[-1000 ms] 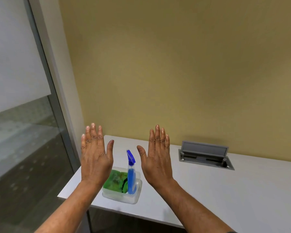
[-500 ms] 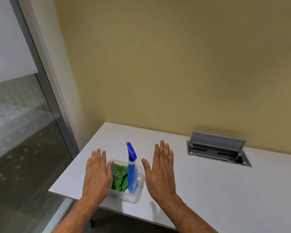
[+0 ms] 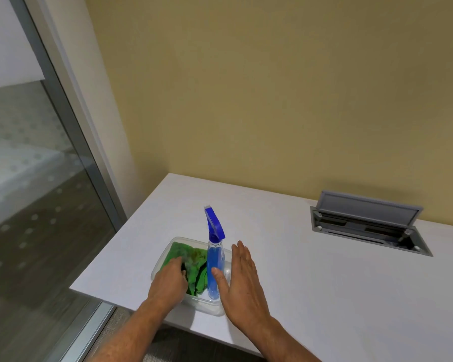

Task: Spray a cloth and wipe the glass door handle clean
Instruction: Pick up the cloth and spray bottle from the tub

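A clear plastic container (image 3: 160,262) sits near the white table's front left corner. In it lie a crumpled green cloth (image 3: 191,257) and an upright spray bottle (image 3: 215,265) with blue liquid and a blue trigger head. My left hand (image 3: 169,282) is inside the container, fingers curled down into the cloth. My right hand (image 3: 242,283) is flat with its fingers apart, just right of the bottle, thumb tip close to the bottle's side. No door handle is in view.
The white table (image 3: 311,288) runs to the right along a yellow wall. A grey cable box (image 3: 364,223) with its lid up is set into the table at the back right. A glass panel with a metal frame (image 3: 71,142) stands on the left.
Both hands came down from a raised, spread pose. The left hand went into the container and curled onto the cloth. The right hand settled beside the bottle. The view tilted downward.
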`<state>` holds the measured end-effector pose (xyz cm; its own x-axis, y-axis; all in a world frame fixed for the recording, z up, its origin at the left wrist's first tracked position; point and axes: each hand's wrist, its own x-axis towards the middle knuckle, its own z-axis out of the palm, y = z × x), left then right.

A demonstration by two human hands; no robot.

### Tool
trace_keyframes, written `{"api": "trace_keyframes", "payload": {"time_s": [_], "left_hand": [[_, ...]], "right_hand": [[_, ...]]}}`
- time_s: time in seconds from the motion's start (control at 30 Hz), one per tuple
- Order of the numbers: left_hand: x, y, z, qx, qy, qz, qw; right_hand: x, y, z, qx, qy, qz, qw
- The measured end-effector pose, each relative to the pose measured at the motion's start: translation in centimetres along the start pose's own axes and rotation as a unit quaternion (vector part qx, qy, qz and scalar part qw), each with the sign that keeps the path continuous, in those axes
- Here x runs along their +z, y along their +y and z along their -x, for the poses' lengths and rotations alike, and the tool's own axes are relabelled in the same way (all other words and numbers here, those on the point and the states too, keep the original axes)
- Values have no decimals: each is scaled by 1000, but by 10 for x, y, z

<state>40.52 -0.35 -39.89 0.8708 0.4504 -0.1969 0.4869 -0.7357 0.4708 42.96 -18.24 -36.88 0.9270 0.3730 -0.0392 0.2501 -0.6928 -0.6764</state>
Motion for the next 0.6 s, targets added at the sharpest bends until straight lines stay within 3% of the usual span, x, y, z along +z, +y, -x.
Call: {"api": "trace_keyframes", "payload": {"time_s": [0.23,0.4,0.6], "left_hand": [[24,-4,-29,-38,36,-11,999],[26,-8,-46,-36,95,-27,994],[26,-11,-66,-53,47,-24,997]], "right_hand": [[14,-10,-16,22,-20,-115,993],[23,-9,-18,77,18,-156,985],[34,-6,-23,97,29,-193,976]]}}
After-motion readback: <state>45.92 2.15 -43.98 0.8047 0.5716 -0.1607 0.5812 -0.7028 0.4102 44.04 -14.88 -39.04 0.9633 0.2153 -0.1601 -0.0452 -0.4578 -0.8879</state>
